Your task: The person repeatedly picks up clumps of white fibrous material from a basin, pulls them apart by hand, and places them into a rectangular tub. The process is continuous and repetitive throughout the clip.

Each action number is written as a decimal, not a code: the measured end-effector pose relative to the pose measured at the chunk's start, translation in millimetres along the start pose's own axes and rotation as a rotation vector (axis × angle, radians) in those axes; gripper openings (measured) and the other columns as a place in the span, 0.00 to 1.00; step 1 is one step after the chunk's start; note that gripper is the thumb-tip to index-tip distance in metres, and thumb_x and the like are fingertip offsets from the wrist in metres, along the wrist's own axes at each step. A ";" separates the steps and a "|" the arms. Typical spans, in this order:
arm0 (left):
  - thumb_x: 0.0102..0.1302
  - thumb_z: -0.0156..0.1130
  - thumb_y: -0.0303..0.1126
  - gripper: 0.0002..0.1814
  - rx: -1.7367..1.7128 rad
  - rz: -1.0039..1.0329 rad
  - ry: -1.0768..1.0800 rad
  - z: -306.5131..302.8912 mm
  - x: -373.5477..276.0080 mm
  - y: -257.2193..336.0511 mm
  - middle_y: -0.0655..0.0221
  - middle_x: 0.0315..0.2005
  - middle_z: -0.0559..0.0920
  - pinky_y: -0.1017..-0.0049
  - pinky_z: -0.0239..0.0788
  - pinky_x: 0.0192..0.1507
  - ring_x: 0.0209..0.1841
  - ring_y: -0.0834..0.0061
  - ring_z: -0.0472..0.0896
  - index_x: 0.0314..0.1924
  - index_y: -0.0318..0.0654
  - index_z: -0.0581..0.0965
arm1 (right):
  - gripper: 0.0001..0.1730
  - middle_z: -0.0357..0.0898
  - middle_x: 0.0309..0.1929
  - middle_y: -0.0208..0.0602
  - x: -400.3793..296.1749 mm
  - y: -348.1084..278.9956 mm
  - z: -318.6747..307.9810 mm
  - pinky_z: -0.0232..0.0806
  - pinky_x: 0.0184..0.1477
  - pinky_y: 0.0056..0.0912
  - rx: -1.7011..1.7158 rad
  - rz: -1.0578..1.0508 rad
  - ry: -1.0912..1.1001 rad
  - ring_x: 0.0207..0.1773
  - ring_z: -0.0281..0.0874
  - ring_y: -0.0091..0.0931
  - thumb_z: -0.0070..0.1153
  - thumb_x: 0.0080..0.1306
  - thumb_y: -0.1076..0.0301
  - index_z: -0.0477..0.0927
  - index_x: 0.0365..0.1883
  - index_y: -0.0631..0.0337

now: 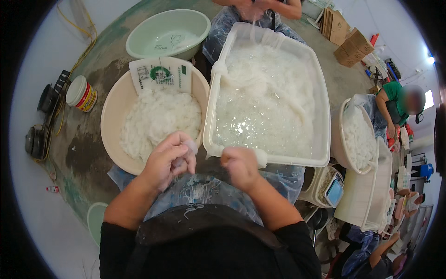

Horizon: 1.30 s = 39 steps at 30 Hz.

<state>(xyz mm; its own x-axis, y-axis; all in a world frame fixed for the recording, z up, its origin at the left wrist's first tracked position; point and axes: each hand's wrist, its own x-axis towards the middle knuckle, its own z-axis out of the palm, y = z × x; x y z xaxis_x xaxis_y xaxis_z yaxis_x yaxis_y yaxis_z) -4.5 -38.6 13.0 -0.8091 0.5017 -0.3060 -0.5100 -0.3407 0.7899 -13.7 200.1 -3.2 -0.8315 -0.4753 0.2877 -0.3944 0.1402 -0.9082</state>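
Over the front edge of a round beige tub (110,139), my left hand (163,162) has its fingers curled round a small tuft of white fibre (190,148). The tub holds a mound of fluffy white fibre (156,111). My right hand (241,168) is motion-blurred and loosely curled, near the front rim of a white plastic tray (322,115); whether it grips anything cannot be made out. In the tray, wet white fibre (268,76) lies in water. White wrapping (260,157) covers part of its front rim. A clear plastic apron (205,191) spans my lap.
A printed white sheet (162,75) stands inside the tub. Behind it sits a pale green basin (167,31). A lidded bucket (82,93) is at left. A digital scale (333,191) and another fibre-filled tub (359,139) stand right. A co-worker's hands (256,8) work at the tray's far end.
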 end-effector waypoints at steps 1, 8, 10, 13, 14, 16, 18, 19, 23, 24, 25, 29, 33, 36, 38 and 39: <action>0.67 0.54 0.37 0.14 0.590 0.238 0.204 6.8 4.3 -0.2 0.45 0.57 0.72 0.69 0.65 0.43 0.38 0.70 0.74 0.49 0.43 0.71 | 0.11 0.69 0.22 0.48 2.2 -8.3 -13.8 0.63 0.32 0.42 0.067 0.151 -0.004 0.28 0.69 0.45 0.44 0.57 0.64 0.70 0.22 0.63; 0.60 0.63 0.35 0.18 1.069 0.698 -0.233 41.7 20.6 -27.9 0.58 0.70 0.58 0.53 0.43 0.70 0.72 0.50 0.51 0.51 0.44 0.80 | 0.10 0.72 0.28 0.39 20.6 -36.2 -11.5 0.64 0.45 0.37 0.880 -0.205 -0.261 0.37 0.71 0.36 0.54 0.57 0.64 0.74 0.25 0.63; 0.60 0.63 0.34 0.16 0.609 0.716 -0.123 52.1 21.4 -28.6 0.58 0.67 0.64 0.54 0.46 0.69 0.71 0.50 0.57 0.49 0.42 0.81 | 0.08 0.75 0.39 0.40 20.8 -17.0 -7.2 0.62 0.54 0.41 1.376 -0.104 -0.090 0.50 0.71 0.36 0.57 0.54 0.66 0.75 0.24 0.60; 0.61 0.63 0.34 0.17 0.992 0.835 0.161 22.8 24.6 -18.8 0.60 0.57 0.77 0.57 0.49 0.69 0.66 0.54 0.67 0.50 0.41 0.81 | 0.09 0.72 0.44 0.41 4.4 7.0 12.2 0.58 0.58 0.41 0.606 -0.224 -0.054 0.54 0.67 0.37 0.55 0.52 0.65 0.76 0.29 0.60; 0.59 0.65 0.37 0.20 1.205 0.909 0.260 22.6 24.6 -12.5 0.61 0.48 0.82 0.58 0.47 0.69 0.59 0.55 0.75 0.51 0.40 0.80 | 0.10 0.72 0.45 0.42 0.7 19.8 14.7 0.57 0.58 0.41 0.236 -0.273 -0.097 0.55 0.66 0.38 0.54 0.51 0.65 0.76 0.31 0.60; 0.61 0.64 0.39 0.20 1.374 0.866 0.212 13.6 23.1 -8.0 0.62 0.48 0.83 0.57 0.45 0.70 0.59 0.56 0.75 0.52 0.40 0.80 | 0.11 0.73 0.41 0.45 -3.8 36.2 12.9 0.60 0.54 0.45 -0.085 -0.175 -0.267 0.48 0.69 0.43 0.51 0.51 0.70 0.76 0.35 0.60; 0.62 0.64 0.42 0.20 1.199 0.724 0.158 11.9 21.0 -14.2 0.64 0.47 0.83 0.54 0.41 0.71 0.58 0.59 0.76 0.51 0.40 0.80 | 0.10 0.74 0.39 0.46 -3.6 31.4 16.5 0.61 0.51 0.46 -0.096 -0.020 -0.194 0.46 0.70 0.44 0.51 0.53 0.72 0.76 0.35 0.61; 0.63 0.63 0.43 0.19 0.940 0.608 0.131 15.8 20.3 -24.3 0.66 0.47 0.83 0.53 0.38 0.71 0.57 0.61 0.77 0.50 0.41 0.81 | 0.10 0.75 0.38 0.45 8.8 13.4 17.4 0.61 0.49 0.46 -0.222 -0.141 -0.105 0.44 0.70 0.44 0.51 0.54 0.72 0.76 0.35 0.61; 0.58 0.67 0.37 0.15 0.120 0.369 -0.033 17.8 18.5 -8.4 0.73 0.41 0.85 0.51 0.35 0.73 0.47 0.65 0.82 0.43 0.38 0.83 | 0.10 0.74 0.33 0.45 9.1 17.0 24.8 0.62 0.45 0.46 -0.223 -0.260 -0.094 0.40 0.69 0.44 0.52 0.56 0.71 0.75 0.37 0.63; 0.62 0.66 0.38 0.12 0.652 0.673 -0.047 8.1 19.4 -7.5 0.78 0.41 0.84 0.52 0.42 0.72 0.53 0.71 0.80 0.44 0.45 0.83 | 0.07 0.73 0.30 0.45 8.9 9.8 24.9 0.61 0.43 0.46 -0.087 -0.248 -0.007 0.36 0.69 0.44 0.52 0.55 0.70 0.75 0.31 0.63; 0.59 0.67 0.36 0.12 0.948 0.742 -0.025 5.1 18.7 -8.3 0.77 0.40 0.84 0.52 0.43 0.71 0.53 0.70 0.80 0.44 0.47 0.82 | 0.06 0.73 0.30 0.45 11.1 6.0 18.9 0.61 0.43 0.45 -0.232 -0.208 -0.075 0.37 0.69 0.44 0.52 0.56 0.70 0.75 0.30 0.63; 0.53 0.67 0.30 0.12 1.666 0.820 0.022 8.1 19.9 -7.1 0.73 0.42 0.83 0.51 0.50 0.69 0.54 0.69 0.79 0.39 0.49 0.80 | 0.06 0.70 0.26 0.44 13.2 7.3 7.1 0.60 0.40 0.41 -0.443 -0.140 -0.189 0.34 0.68 0.42 0.51 0.57 0.68 0.73 0.24 0.61; 0.66 0.59 0.35 0.10 1.008 0.669 0.049 21.9 10.4 -0.3 0.59 0.49 0.80 0.51 0.58 0.65 0.56 0.62 0.78 0.44 0.41 0.74 | 0.10 0.72 0.37 0.48 0.3 7.7 1.9 0.62 0.37 0.41 0.395 0.104 -0.144 0.33 0.70 0.43 0.55 0.53 0.67 0.74 0.32 0.61; 0.74 0.45 0.36 0.10 0.100 0.488 -0.111 29.6 -0.8 2.4 0.44 0.54 0.74 0.57 0.62 0.63 0.58 0.56 0.75 0.45 0.37 0.67 | 0.17 0.70 0.44 0.44 8.1 5.0 -11.3 0.64 0.37 0.40 0.012 0.216 -0.080 0.34 0.72 0.41 0.57 0.51 0.66 0.72 0.39 0.59; 0.77 0.39 0.36 0.10 -0.079 0.435 -0.142 32.4 -3.7 -3.2 0.37 0.57 0.71 0.60 0.63 0.63 0.59 0.55 0.74 0.45 0.37 0.63 | 0.17 0.70 0.43 0.43 9.5 4.8 -13.8 0.65 0.38 0.39 -0.236 0.150 -0.150 0.34 0.72 0.39 0.56 0.53 0.65 0.71 0.40 0.59; 0.77 0.38 0.37 0.10 0.027 0.442 -0.089 31.3 -0.6 -11.4 0.35 0.57 0.70 0.60 0.63 0.63 0.59 0.54 0.74 0.44 0.37 0.62 | 0.15 0.70 0.39 0.42 10.4 4.9 -11.6 0.65 0.39 0.39 -0.137 0.090 -0.249 0.34 0.73 0.38 0.55 0.54 0.64 0.71 0.38 0.60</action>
<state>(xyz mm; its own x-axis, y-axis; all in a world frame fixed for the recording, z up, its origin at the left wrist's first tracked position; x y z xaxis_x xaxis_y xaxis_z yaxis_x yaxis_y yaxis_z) 10.9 -10.0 20.8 -0.9187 0.3794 0.1097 -0.1124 -0.5176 0.8482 -28.8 205.9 -1.1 -0.7506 -0.6518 0.1088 -0.3864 0.2994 -0.8724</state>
